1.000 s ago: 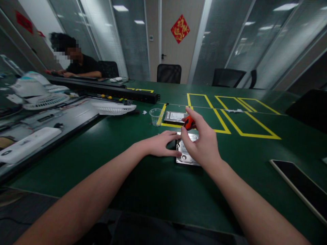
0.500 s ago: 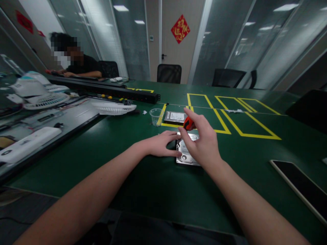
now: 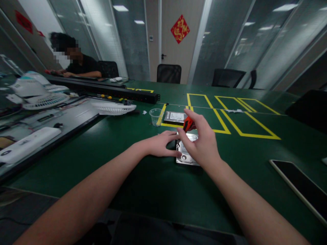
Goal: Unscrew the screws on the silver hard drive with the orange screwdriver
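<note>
A silver hard drive lies flat on the green table in front of me. My left hand holds its left edge, thumb at the near corner and fingers at the far one. Above the drive, my right hand is closed around a red and black screwdriver that points down. The screwdriver's tip and the drive's right part are hidden behind my right hand. Just beyond sits a second hard drive, inside a yellow tape outline, with a clear plastic cup to its left.
To the left lie a large panel, a white fan grille and a long black bar. A tablet-like dark slab is at the right. Across the table sits another person. Yellow tape outlines mark the tabletop.
The screwdriver and my right-hand fingers have shifted very slightly. My left hand and the hard drive keep their places.
</note>
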`<action>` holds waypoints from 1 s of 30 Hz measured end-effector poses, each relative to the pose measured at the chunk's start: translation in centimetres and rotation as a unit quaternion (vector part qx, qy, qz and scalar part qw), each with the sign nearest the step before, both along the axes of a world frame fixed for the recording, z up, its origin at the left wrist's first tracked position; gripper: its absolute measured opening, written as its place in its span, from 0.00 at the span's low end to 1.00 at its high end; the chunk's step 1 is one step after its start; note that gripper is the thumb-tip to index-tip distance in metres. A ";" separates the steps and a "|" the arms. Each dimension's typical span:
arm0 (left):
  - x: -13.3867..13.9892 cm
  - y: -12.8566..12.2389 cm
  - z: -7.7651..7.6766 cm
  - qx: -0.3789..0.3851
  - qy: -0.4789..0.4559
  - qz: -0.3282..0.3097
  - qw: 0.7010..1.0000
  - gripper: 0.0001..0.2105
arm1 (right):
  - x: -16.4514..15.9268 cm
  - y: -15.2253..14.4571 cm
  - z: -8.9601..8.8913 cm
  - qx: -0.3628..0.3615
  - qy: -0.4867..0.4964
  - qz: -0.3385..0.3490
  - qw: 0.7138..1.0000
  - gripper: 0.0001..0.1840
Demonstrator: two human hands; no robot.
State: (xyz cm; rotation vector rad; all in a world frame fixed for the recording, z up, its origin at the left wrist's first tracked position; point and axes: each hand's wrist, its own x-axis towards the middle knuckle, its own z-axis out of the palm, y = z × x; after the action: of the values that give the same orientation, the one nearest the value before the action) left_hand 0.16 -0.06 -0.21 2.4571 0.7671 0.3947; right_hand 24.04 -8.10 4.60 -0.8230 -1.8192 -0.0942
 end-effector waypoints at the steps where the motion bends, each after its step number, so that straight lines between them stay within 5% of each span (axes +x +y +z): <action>1: 0.0 0.0 0.0 0.002 0.000 -0.001 1.000 0.48 | 0.0 0.0 0.0 0.000 -0.002 -0.005 1.000 0.31; 16: -0.1 -0.1 0.3 -0.012 0.009 0.006 1.000 0.51 | 0.0 -0.4 0.2 -0.033 -0.004 -0.004 0.999 0.36; 24: 0.0 -0.1 0.3 -0.004 0.002 -0.002 1.000 0.48 | 0.1 -0.1 0.1 -0.022 0.000 -0.014 1.000 0.27; 30: 0.1 -0.2 0.5 -0.012 0.006 0.002 1.000 0.49 | 0.0 -0.2 0.1 -0.012 0.002 -0.001 1.000 0.31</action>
State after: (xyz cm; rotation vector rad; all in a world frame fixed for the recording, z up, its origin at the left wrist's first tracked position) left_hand 0.29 -0.29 0.27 2.4386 0.7770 0.3705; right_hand 24.05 -8.27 4.65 -0.8408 -1.8194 -0.0720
